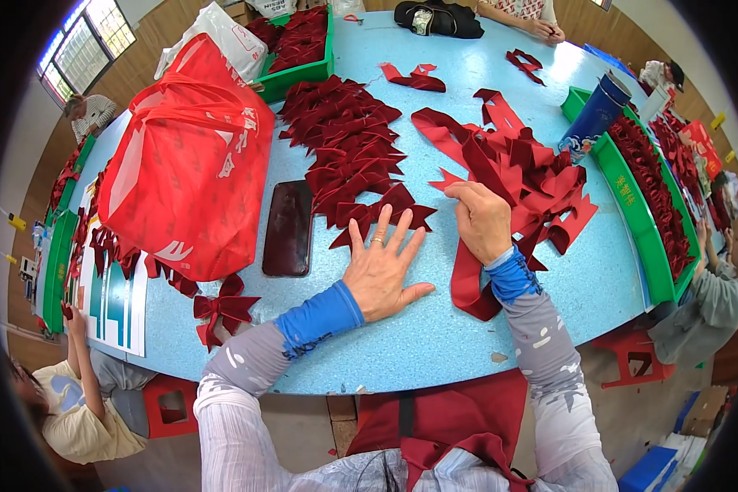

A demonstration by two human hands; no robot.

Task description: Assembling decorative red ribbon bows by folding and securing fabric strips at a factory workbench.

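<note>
Left hand (385, 275) lies empty, fingers spread, tips at 1 bow (402, 198); right hand (484, 220) curls its fingers beside ribbons (541, 174), hold unclear.

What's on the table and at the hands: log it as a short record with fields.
Surface: light-blue speckled table
Left hand: flat, fingers spread, fingertips at the near end of a row of dark-red velvet bows
Right hand: curled beside a loose pile of red ribbon strips; grip unclear
Left of bows: black rectangular phone, bulky red bag
Right of pile: blue cylindrical tumbler, long green plastic tray
</note>
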